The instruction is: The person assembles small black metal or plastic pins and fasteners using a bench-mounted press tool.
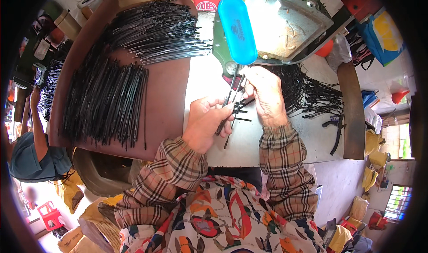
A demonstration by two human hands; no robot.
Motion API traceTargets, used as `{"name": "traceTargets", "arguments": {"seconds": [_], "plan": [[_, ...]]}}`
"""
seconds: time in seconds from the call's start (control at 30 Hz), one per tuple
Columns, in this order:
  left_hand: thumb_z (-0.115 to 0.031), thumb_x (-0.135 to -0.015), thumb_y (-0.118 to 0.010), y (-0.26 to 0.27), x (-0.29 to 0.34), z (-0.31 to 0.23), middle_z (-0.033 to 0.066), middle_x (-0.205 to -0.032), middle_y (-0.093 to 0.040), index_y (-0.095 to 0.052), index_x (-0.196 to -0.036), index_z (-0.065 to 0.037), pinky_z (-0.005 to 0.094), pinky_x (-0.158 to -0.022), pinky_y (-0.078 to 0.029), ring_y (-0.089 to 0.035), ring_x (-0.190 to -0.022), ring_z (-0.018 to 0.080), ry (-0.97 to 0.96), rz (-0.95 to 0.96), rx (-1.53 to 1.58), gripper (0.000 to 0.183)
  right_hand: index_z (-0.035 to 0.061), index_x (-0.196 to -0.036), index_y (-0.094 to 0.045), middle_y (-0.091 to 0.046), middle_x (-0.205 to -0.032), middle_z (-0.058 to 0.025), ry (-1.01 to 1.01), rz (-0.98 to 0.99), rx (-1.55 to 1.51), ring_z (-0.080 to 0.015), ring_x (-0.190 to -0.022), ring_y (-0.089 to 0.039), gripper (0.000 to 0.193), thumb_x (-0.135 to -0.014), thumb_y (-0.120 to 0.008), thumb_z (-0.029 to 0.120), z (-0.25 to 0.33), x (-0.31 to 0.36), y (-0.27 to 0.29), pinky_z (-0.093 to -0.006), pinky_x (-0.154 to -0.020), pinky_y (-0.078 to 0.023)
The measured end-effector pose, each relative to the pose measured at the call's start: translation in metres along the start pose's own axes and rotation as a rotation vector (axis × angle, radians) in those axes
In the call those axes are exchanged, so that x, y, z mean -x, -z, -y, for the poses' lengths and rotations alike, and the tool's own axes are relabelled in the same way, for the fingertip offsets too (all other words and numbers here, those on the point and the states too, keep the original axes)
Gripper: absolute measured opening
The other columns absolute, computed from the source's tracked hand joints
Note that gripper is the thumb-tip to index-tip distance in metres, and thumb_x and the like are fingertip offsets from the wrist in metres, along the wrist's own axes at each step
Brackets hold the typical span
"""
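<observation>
In front of the machine, my left hand point(207, 121) is closed around a few thin black rods point(228, 92) that slant up to the right. My right hand point(266, 92) is pinched at the upper end of a rod, close below a bright blue oblong lamp-like head point(238, 30). A few short black pieces point(243, 111) show between my hands, over the pale worktop point(214, 152). The exact hold of my right fingertips is partly hidden.
On the brown board point(167, 101) at left lie two big piles of black rods point(104, 103). A green machine with a metal cover point(294, 28) stands ahead. More rods point(312, 90) and black-handled pliers point(336, 132) lie at right. Another person point(33, 150) works at far left.
</observation>
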State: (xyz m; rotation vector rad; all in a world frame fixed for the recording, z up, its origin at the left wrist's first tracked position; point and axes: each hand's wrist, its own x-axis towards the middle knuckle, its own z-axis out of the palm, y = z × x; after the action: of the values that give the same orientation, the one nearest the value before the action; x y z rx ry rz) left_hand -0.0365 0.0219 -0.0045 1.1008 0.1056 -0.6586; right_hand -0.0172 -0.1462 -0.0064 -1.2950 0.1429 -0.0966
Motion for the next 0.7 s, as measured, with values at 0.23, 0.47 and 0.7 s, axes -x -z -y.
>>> {"name": "traceTargets", "arguments": {"seconds": [0.23, 0.47, 0.7], "plan": [[-0.01, -0.087, -0.059, 0.003, 0.0, -0.006, 0.0072, -0.072, -0.059, -0.056, -0.096, 0.007, 0.0211, -0.044, -0.039, -0.052, -0.049, 0.0098, 0.103, 0.079, -0.001, 0.019, -0.0014, -0.08, -0.061, -0.052, -0.063, -0.0024, -0.008, 0.069, 0.065, -0.0074, -0.049, -0.044, 0.017, -0.089, -0.061, 0.013, 0.005, -0.007, 0.009, -0.0217, -0.046, -0.039], [-0.011, -0.086, -0.06, 0.009, -0.002, -0.015, 0.0085, -0.073, -0.059, -0.056, -0.098, 0.009, 0.021, -0.042, -0.037, -0.05, -0.048, 0.0084, 0.015, 0.038, -0.163, 0.023, -0.0021, -0.082, -0.062, -0.055, -0.066, -0.0033, -0.021, 0.037, 0.1, -0.0054, -0.049, -0.044, 0.017, -0.091, -0.059, 0.013, 0.005, -0.006, 0.007, -0.0207, -0.045, -0.041], [-0.012, -0.085, -0.062, 0.011, -0.001, -0.017, 0.0078, -0.071, -0.058, -0.056, -0.091, 0.008, 0.022, -0.041, -0.039, -0.053, -0.048, 0.0099, 0.022, 0.072, -0.082, 0.021, -0.0034, -0.085, -0.061, -0.053, -0.065, -0.0021, -0.027, 0.025, 0.086, -0.0064, -0.05, -0.044, 0.016, -0.091, -0.059, 0.012, 0.003, -0.006, 0.009, -0.0206, -0.047, -0.04]]}}
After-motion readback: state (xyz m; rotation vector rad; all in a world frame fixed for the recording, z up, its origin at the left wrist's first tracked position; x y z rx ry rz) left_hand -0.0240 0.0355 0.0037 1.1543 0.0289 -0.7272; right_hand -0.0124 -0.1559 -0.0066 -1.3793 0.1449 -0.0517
